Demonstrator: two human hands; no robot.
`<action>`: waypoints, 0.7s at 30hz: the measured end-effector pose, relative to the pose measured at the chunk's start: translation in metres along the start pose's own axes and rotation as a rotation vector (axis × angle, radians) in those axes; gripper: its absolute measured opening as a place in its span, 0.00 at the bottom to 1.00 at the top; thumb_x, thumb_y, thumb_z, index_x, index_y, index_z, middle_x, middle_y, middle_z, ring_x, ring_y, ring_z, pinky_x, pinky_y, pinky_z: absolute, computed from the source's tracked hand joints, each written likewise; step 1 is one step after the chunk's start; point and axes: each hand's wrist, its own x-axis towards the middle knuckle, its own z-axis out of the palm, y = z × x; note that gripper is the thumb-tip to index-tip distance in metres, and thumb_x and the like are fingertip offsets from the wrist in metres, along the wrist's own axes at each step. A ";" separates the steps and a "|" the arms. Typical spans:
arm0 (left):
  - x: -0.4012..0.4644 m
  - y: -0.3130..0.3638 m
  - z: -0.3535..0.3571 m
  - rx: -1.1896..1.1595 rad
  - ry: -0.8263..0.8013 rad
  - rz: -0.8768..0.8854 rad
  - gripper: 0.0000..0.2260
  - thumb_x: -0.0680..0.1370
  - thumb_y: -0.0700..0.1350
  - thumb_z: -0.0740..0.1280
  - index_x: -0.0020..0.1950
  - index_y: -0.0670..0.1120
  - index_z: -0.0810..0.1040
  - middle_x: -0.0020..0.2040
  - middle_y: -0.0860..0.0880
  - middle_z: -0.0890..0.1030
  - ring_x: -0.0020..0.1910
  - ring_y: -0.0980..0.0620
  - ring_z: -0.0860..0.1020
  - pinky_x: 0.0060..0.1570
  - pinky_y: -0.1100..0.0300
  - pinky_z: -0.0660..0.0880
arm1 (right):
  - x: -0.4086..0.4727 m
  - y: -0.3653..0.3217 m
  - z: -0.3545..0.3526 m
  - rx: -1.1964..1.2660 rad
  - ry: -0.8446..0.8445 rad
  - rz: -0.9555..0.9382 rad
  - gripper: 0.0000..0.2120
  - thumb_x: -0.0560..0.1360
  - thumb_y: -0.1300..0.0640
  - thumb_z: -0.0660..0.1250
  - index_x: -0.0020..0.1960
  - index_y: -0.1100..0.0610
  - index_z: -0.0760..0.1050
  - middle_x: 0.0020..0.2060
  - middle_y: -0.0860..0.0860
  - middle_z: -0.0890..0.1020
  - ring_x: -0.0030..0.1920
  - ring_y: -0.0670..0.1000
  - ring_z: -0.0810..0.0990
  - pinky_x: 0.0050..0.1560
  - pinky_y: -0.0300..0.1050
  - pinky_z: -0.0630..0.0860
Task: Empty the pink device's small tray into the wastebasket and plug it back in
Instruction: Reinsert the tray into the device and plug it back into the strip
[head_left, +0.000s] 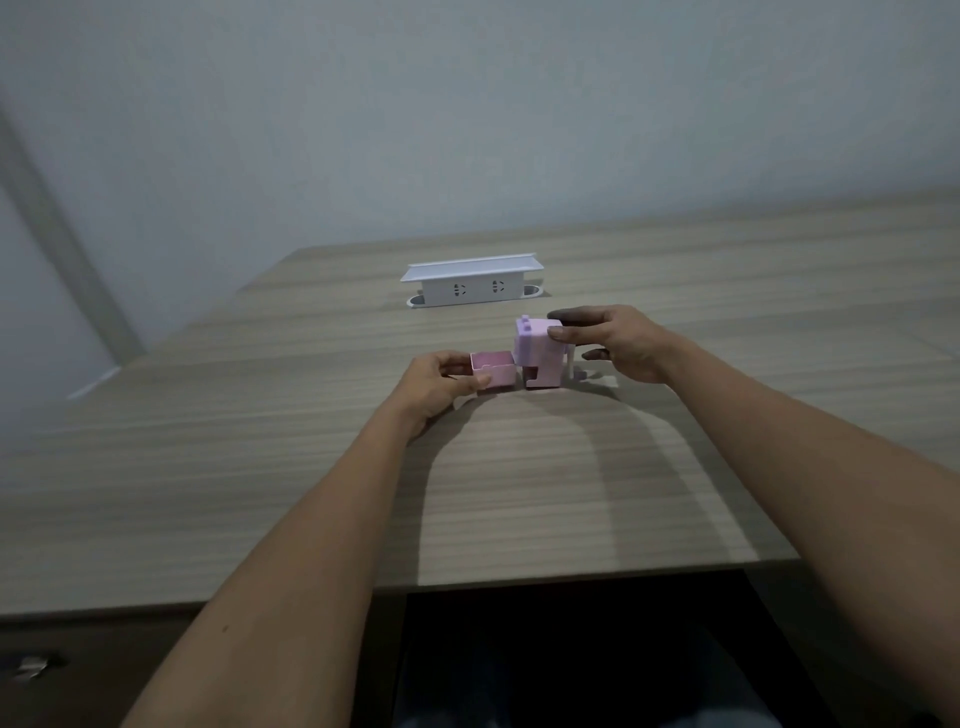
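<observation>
Both bare forearms reach in from the bottom of the head view, crossing the near edge of the pale wood-grain laminate table (291, 483) toward its middle. Below that edge lies a dark gap, too dim to read.

On the left, the left hand (435, 382) grips the small open-topped pink plastic tray (493, 371): the thumb presses on the tray's near wall and the other fingers curl round its left side. This tray sits low, at or just above the tabletop; whether it touches the surface cannot be told. Its hollow faces up and looks empty, though the picture is soft. The tray's right side is just beside the pink device, apparently outside its slot.

At the right, the right hand (615, 343) holds the boxy pink plastic device (540, 353) from its right side, with the fingers (569, 315) laid over the top corner and the thumb lower down against the body. Small studs stick up from the device's top left, and an opening notch shows at the lower front. It stands upright on the table with a shadow under it.

Farther back, well apart from both hands, stands a white pop-up socket box (470, 283) set into the table, its lid raised and 2 outlets facing the camera. Behind it rises a plain grey wall (467, 104).
</observation>
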 end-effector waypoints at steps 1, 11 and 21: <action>0.000 0.000 0.000 0.012 -0.001 -0.003 0.21 0.74 0.34 0.75 0.67 0.35 0.78 0.55 0.41 0.83 0.45 0.54 0.82 0.40 0.74 0.79 | 0.000 0.000 0.000 0.003 -0.001 0.000 0.24 0.73 0.55 0.76 0.69 0.55 0.79 0.64 0.48 0.82 0.62 0.48 0.78 0.53 0.44 0.72; 0.005 0.005 0.014 0.047 -0.030 0.024 0.21 0.75 0.36 0.75 0.68 0.37 0.77 0.58 0.43 0.83 0.51 0.50 0.81 0.42 0.73 0.79 | 0.003 0.000 0.002 0.035 -0.008 0.011 0.24 0.73 0.56 0.76 0.68 0.56 0.79 0.62 0.49 0.82 0.59 0.45 0.78 0.58 0.47 0.70; 0.011 0.003 0.012 0.009 -0.057 -0.017 0.21 0.76 0.38 0.74 0.68 0.38 0.77 0.50 0.47 0.82 0.43 0.55 0.80 0.44 0.66 0.79 | 0.009 0.009 -0.007 0.068 0.008 0.000 0.23 0.72 0.57 0.77 0.66 0.56 0.80 0.60 0.51 0.84 0.60 0.52 0.79 0.56 0.45 0.72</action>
